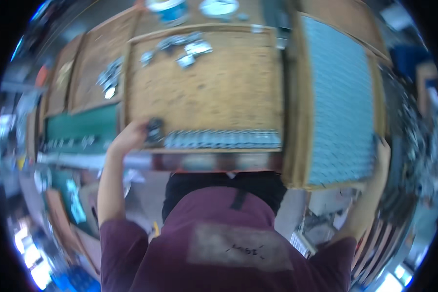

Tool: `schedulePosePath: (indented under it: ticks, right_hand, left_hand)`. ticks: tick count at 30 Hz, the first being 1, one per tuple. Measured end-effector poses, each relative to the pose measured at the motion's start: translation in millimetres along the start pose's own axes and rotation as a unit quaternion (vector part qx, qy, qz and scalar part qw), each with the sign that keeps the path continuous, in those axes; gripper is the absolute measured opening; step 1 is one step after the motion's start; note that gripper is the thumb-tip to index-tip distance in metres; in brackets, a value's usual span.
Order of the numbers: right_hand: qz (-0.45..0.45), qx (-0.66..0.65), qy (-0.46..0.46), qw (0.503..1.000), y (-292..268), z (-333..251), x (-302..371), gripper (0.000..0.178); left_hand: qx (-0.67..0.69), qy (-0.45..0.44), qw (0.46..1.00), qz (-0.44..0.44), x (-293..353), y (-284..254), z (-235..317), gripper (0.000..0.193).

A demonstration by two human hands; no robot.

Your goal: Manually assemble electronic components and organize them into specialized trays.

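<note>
My left hand [130, 137] is at the front left of a shallow wooden tray [204, 92], its fingers closed around a small dark metal part [155, 130]. Just right of that part, a row of grey metal pieces [224, 139] stands packed along the tray's front edge. My right hand [382, 151] is at the right side of a second wooden tray [297, 160], filled with close rows of light blue-grey pieces [340, 102]. Its fingers look bent by a small dark spot at that edge; blur hides what they grip.
Loose metal parts [180, 48] lie at the middle tray's far side. More sit in a wooden tray on the left [111, 78], behind a green surface [82, 121]. A blue-and-white tub [170, 12] and a white dish [219, 8] stand beyond. Metal parts [409, 126] are heaped far right.
</note>
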State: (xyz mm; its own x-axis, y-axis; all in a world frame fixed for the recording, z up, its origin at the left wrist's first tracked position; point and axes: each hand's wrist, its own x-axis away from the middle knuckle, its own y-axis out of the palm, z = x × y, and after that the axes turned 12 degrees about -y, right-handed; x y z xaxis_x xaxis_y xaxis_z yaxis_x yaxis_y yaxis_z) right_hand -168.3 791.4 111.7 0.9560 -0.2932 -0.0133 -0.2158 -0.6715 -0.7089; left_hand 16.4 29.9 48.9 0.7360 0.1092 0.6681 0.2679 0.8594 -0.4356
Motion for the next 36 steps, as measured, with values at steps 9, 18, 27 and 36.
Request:
schedulePosePath:
  ticks: [9, 18, 27, 36]
  right_hand:
    - [0.118, -0.054, -0.047, 0.99, 1.4, 15.3, -15.2, 0.039]
    - [0.037, -0.462, -0.12, 0.878, 52.4, -81.5, 48.4, 0.034]
    - [-0.075, -0.382, -0.165, 0.906, 167.6, -204.8, 187.0, 0.036]
    - [-0.327, -0.119, -0.469, 0.812, 234.9, -288.4, 288.9, 0.037]
  left_hand:
    - [0.005, 0.039, 0.997, 0.063, 31.3, 16.9, -19.0, 0.064]
    - [-0.136, -0.352, 0.816, 0.438, 65.5, -35.1, -126.6, 0.041]
    - [0.453, 0.038, 0.84, 0.298, 85.6, -0.8, -69.2, 0.032]
    - [0.505, 0.206, 0.838, -0.026, 108.9, 92.3, 43.3, 0.041]
